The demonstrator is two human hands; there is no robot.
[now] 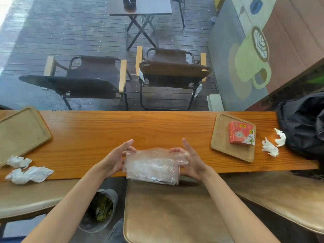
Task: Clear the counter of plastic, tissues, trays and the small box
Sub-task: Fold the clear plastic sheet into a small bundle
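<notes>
I see my left hand and right hand both gripping the clear plastic stretched between them.

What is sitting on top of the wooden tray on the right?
A small red and white box lies on the right tray, toward its far right corner. Whatever the box holds stays hidden, since it is closed.
</notes>
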